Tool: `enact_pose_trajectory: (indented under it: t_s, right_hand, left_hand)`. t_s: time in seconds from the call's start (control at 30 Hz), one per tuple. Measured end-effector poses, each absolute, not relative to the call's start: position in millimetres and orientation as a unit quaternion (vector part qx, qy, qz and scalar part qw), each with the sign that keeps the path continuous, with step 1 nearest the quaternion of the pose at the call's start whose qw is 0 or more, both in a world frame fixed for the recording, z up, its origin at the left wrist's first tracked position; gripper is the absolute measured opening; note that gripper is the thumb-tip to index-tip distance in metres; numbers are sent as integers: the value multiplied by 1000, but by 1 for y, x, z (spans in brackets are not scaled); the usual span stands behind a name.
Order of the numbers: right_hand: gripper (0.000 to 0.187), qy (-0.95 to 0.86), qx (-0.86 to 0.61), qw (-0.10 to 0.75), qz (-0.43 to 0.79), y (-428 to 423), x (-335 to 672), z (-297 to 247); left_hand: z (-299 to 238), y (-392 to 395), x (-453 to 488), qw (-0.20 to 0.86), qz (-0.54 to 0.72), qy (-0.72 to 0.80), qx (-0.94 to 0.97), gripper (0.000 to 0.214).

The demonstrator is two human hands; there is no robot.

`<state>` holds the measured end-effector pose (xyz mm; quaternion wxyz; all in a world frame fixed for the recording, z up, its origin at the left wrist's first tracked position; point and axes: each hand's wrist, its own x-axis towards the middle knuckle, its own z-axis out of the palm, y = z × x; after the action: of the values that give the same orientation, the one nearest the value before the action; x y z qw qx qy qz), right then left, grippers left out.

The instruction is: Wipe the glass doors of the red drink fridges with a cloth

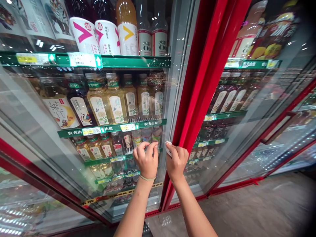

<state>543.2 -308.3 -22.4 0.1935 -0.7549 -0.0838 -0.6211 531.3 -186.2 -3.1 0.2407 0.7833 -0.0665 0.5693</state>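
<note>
My right hand (pixel 177 162) pinches a small, crumpled white tissue (pixel 169 148) between thumb and fingers. It is beside the red door frame (pixel 191 108) of a drinks cooler, at the frame's left edge. To its left, my left hand (pixel 147 161) is raised in front of the glass door, its fingers loosely bent and apart, with nothing visible in them. Whether its fingertips touch the glass I cannot tell. A thin band (pixel 147 178) circles the left wrist. Behind the glass, tea bottles (pixel 117 105) stand in rows near both hands.
Green shelf edges (pixel 135 62) with price tags carry several rows of bottles. Another glass door with a dark handle (pixel 277 128) lies to the right. A red frame (pixel 49 177) crosses the lower left. Grey floor tiles (pixel 247 210) stretch out at the lower right.
</note>
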Motion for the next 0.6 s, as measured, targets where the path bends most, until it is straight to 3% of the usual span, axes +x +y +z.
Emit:
enact_pose_trajectory:
  t_s: [0.6]
  right_hand:
    - [22,-98,-775,164,-603,-312,535,-35]
  left_hand:
    - [-11,-186,528,238,561,-71,789,13]
